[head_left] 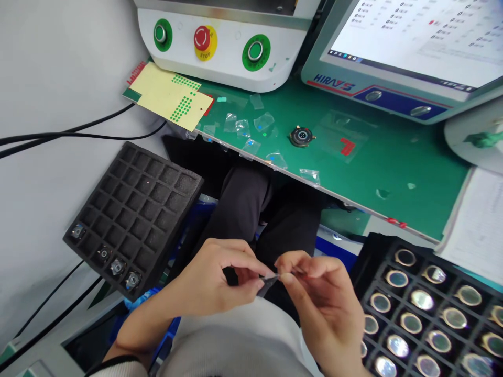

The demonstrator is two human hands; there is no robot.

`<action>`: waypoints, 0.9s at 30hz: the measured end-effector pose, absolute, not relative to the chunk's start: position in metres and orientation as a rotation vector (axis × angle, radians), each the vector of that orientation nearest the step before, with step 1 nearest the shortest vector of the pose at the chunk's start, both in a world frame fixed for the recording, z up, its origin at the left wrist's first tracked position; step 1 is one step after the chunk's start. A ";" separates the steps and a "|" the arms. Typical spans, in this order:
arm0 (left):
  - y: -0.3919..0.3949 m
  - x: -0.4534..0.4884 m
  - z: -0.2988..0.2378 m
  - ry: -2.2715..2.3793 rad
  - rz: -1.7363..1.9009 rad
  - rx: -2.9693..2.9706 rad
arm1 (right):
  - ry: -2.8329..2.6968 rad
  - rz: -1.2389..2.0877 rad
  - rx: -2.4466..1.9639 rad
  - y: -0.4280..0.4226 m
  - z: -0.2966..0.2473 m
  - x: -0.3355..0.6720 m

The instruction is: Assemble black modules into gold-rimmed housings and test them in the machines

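Over my lap, my left hand (231, 272) and my right hand (318, 293) meet, each with thumb and index finger pinched. Between the fingertips stretches a small clear film (270, 279), gripped at both ends. A reddish bit shows by my right fingers, too small to name. On the green bench top beyond the hands lies a round dark watch module (302, 136) with small tabs around its edge. Several clear film pieces (263, 122), some with blue dots, are scattered left of it.
A black foam tray (153, 209) with several small parts in its lower pockets sits at left. At right is a tray of round watch cases (411, 323). A machine panel (223, 47) with buttons, a monitor (408, 47) and a yellow sticker sheet (168, 94) stand along the back.
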State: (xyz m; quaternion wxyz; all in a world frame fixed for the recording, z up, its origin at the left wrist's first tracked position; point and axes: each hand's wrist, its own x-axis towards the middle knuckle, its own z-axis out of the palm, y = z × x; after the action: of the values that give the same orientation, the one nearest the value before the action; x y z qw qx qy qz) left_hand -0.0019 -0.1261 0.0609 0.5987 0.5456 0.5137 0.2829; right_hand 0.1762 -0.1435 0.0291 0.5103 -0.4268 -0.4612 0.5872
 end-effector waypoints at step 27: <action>-0.124 0.007 0.055 1.129 0.716 1.361 | -1.536 0.969 -0.908 -0.134 0.028 0.184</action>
State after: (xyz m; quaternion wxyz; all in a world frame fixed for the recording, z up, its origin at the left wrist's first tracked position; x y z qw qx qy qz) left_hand 0.0066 -0.1242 0.0554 0.5786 0.5819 0.4826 0.3062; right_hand 0.1840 -0.1340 0.0282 0.5276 -0.3798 -0.6427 0.4054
